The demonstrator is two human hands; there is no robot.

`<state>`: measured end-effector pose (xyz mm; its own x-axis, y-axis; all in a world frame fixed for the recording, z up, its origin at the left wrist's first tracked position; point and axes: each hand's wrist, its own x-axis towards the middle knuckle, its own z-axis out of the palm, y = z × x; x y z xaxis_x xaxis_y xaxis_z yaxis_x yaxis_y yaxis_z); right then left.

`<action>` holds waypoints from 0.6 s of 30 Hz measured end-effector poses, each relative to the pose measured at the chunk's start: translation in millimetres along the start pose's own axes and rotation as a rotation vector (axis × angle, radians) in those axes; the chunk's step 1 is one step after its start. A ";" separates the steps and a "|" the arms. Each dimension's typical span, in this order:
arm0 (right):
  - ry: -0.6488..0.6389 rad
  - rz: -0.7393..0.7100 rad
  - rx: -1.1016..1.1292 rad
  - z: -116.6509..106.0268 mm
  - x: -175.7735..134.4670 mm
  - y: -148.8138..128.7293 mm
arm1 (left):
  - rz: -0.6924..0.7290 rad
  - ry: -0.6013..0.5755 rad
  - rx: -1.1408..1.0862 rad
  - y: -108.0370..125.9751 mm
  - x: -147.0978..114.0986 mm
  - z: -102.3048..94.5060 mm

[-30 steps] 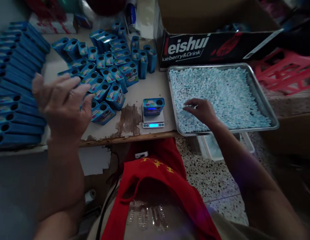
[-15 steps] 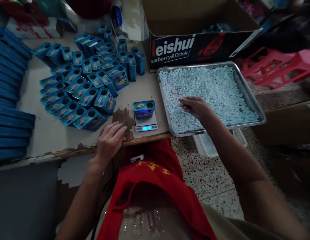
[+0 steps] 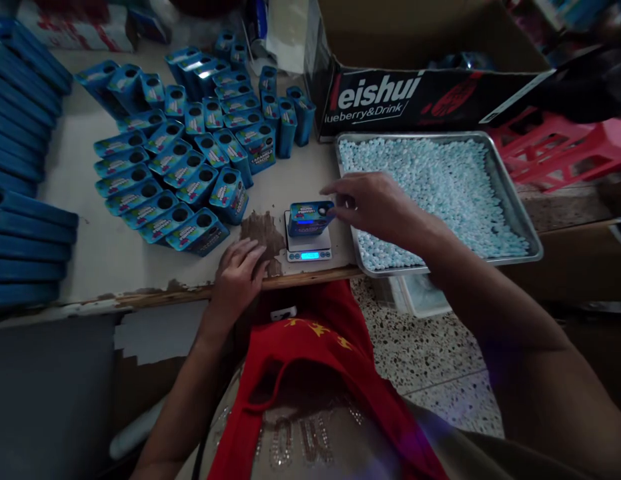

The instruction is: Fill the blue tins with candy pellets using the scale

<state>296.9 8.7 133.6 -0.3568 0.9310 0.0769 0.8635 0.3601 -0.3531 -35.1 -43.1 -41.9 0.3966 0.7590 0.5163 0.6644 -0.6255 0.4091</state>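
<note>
Near centre of frame, blue box [image 3: 305,223] upright on small scale [image 3: 294,256], display lit blue. Right hand [image 3: 373,200] over left end of metal tray [image 3: 513,190], reaching left; thumb and forefinger curved, tips parted beside box's right end. White piece [image 3: 323,209] at box's hole; cannot tell whether thumb touches it. Pale blue-white pieces [image 3: 455,190] spread across tray, right of centre. Left hand [image 3: 239,272] at table edge, lower centre-left, fingers side by side, loosely bent on worn patch [image 3: 263,233]. Cluster of blue boxes [image 3: 190,175] upper left.
</note>
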 end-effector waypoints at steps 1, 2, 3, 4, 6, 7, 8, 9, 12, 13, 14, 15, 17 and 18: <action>0.028 0.020 0.000 -1.6 -4.8 9.4 | 0.008 0.014 0.001 -0.2 -0.1 0.4; 0.059 0.051 -0.009 -2.6 -12.2 20.3 | 0.017 0.027 0.000 -0.5 -0.2 0.8; 0.077 0.094 -0.030 -2.4 -22.0 31.6 | 0.022 0.036 -0.002 -0.8 -0.3 1.1; 0.065 0.145 -0.060 -0.5 -33.7 42.3 | 0.020 0.038 -0.006 -1.2 -0.3 1.6; -0.038 0.224 -0.122 9.4 -59.8 59.4 | -0.005 0.018 -0.017 -1.9 -0.1 2.3; -0.104 0.236 -0.150 17.2 -72.4 65.3 | -0.025 0.000 -0.021 -2.1 0.1 2.6; -0.158 0.233 -0.178 26.1 -83.4 69.7 | -0.043 -0.020 -0.023 -2.0 0.3 2.7; -0.190 0.224 -0.203 35.4 -92.1 73.3 | -0.059 -0.040 -0.022 -1.7 0.6 2.8; -0.145 0.259 -0.248 57.5 -102.1 84.5 | -0.081 -0.075 0.000 0.5 1.2 1.9; -0.095 0.287 -0.232 61.6 -100.7 89.7 | -0.082 -0.080 0.012 1.6 1.2 1.4; -0.037 0.313 -0.191 63.8 -98.0 95.7 | -0.082 -0.081 0.026 2.6 1.2 0.8; 0.027 0.338 -0.128 64.5 -94.6 101.8 | -0.082 -0.080 0.040 3.7 1.0 0.3; 0.134 0.400 0.052 62.5 -88.7 112.3 | -0.085 -0.073 0.065 5.5 0.4 -0.5; 0.169 0.442 0.161 60.3 -86.8 115.3 | -0.091 -0.068 0.073 6.1 0.1 -0.7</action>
<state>405.9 -34.2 29.9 0.1053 0.9939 0.0323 0.8481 -0.0728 -0.5248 -31.4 -46.9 -38.9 0.3729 0.8240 0.4266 0.7428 -0.5406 0.3949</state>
